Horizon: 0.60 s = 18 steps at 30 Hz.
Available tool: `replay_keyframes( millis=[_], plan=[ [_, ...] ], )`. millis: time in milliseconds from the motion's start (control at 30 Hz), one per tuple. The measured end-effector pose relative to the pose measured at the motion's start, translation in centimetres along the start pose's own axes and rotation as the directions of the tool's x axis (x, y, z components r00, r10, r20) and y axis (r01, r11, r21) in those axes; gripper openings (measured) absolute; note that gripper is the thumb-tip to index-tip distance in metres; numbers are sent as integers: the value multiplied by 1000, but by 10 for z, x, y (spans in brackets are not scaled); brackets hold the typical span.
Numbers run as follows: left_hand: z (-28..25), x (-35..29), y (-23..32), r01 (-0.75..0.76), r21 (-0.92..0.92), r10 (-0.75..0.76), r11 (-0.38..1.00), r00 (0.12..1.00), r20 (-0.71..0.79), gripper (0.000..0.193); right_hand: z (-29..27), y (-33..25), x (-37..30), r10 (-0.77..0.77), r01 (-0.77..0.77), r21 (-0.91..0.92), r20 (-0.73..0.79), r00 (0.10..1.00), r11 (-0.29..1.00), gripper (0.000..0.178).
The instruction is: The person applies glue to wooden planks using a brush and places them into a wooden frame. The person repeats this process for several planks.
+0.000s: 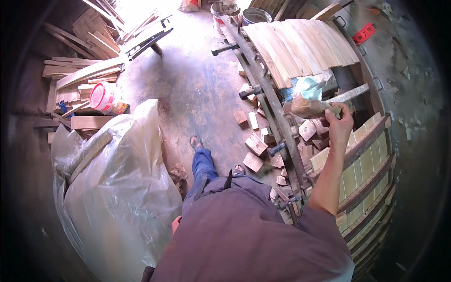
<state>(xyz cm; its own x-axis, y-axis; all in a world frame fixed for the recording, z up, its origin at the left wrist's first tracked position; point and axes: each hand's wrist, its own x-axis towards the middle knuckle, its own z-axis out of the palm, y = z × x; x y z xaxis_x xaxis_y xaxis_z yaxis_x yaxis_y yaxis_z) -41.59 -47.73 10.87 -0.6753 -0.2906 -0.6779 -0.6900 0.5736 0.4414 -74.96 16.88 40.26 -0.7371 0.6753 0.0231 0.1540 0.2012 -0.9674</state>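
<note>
My right hand [339, 123] reaches over the metal clamping frame at the right, its thumb and fingers closed on the end of a brown, lumpy piece [307, 109]. I cannot make out what kind of thing it is. Just beyond it lies a crumpled pale-blue plastic bag [312, 86]. Farther off, a panel of pale wooden slats [298, 47] rests across the frame. My left hand [176, 224] hangs low beside my hip, near the plastic-covered pile; only a small part shows, and its fingers are mostly hidden.
Long metal rails with bolts [263, 80] run along my right side. Several wood blocks [256, 144] lie on the floor below them. Clear plastic sheeting [120, 188] drapes a pile at the left, near a white-and-red bucket [104, 97] and stacked boards [89, 66].
</note>
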Motion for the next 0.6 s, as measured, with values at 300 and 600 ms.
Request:
replay_keyframes(
  millis=[300,600],
  plan=[
    [-139,256,204,-181,234,140,955,974,180,43,140,12,144,146,-151,-12,-202,969,988,23],
    [-338,553,576,-539,30,537,842,833,-131,43,234,4,266,308,-333,0,-384,870,943,24]
  ],
)
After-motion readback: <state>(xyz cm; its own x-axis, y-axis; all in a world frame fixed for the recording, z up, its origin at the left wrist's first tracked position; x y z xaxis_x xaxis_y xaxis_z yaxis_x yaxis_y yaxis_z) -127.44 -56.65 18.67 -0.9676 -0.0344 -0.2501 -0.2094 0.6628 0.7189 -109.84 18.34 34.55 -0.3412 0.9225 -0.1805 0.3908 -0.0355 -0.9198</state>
